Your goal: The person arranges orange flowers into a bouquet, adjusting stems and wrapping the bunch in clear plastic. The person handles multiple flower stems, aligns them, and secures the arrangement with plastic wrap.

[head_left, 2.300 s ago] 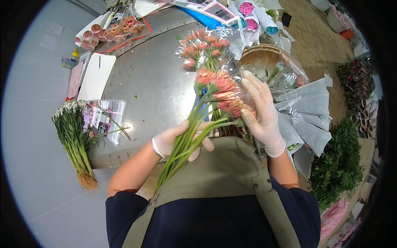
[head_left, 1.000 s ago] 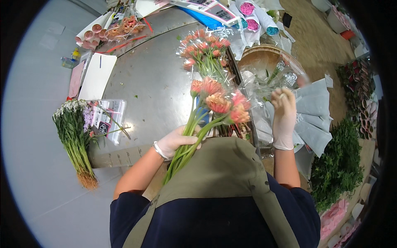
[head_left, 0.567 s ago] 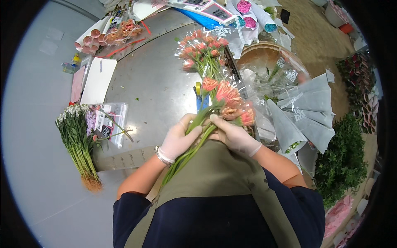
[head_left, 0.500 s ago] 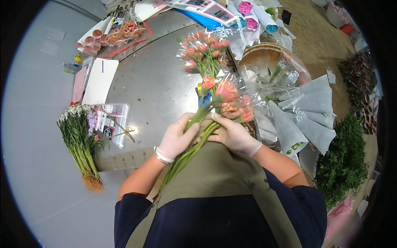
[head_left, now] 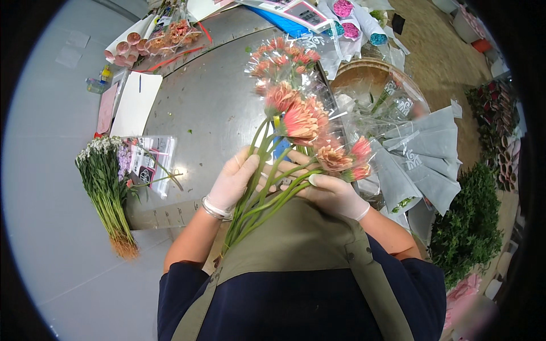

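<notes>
My gloved left hand (head_left: 233, 179) grips long green stems of salmon-pink flowers (head_left: 300, 122), with its thumb over the stems. My gloved right hand (head_left: 333, 193) is closed on stems just below the right-hand blooms, which fan apart across both hands. Behind them, a second cellophane-covered bunch of similar flowers (head_left: 296, 57) lies on the metal table (head_left: 205, 91). A blue and yellow object (head_left: 281, 149) is mostly hidden under the held flowers.
Rooted white and lilac stems (head_left: 105, 187), plastic sleeves (head_left: 153, 162) and white card (head_left: 133, 102) lie left. Wrapped bunches (head_left: 352, 25) are at the back. A round tub (head_left: 355, 68), grey wrapped bouquets (head_left: 426, 153) and heaped greenery (head_left: 466, 221) stand right.
My right hand has come back from above the grey wrappers to the stems. Since then both hands have drawn apart, spreading the stems and blooms wider.
</notes>
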Demonstrator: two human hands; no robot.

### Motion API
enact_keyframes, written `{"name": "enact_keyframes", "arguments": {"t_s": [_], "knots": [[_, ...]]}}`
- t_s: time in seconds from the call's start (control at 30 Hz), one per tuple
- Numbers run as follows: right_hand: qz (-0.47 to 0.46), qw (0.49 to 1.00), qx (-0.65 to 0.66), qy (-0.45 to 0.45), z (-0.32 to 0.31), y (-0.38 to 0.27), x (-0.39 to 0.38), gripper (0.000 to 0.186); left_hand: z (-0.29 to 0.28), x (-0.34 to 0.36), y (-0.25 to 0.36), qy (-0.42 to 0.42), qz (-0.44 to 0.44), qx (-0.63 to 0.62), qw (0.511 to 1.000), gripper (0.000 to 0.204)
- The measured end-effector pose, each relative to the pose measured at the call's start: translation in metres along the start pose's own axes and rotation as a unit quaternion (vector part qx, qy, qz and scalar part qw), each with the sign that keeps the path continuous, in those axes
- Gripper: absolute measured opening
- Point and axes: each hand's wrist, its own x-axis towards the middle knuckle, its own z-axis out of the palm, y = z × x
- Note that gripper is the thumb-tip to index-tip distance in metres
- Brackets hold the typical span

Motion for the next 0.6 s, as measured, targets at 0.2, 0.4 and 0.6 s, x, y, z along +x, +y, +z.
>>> {"name": "enact_keyframes", "arguments": {"t_s": [0.2, 0.4, 0.6], "knots": [[0.004, 0.999, -0.032, 0.025, 0.005, 0.001, -0.010, 0.069, -0.005, -0.001, 0.006, 0.031, 0.040, 0.019, 0.999, 0.027], [0.030, 0.964, -0.261, 0.049, -0.012, 0.014, -0.003, 0.062, -0.002, -0.005, 0.011, -0.036, 0.039, 0.003, 0.999, 0.018], [0.062, 0.973, -0.196, 0.103, 0.010, 0.000, 0.006, 0.057, 0.008, -0.005, 0.011, -0.031, 0.044, 0.003, 0.999, 0.022]]}}
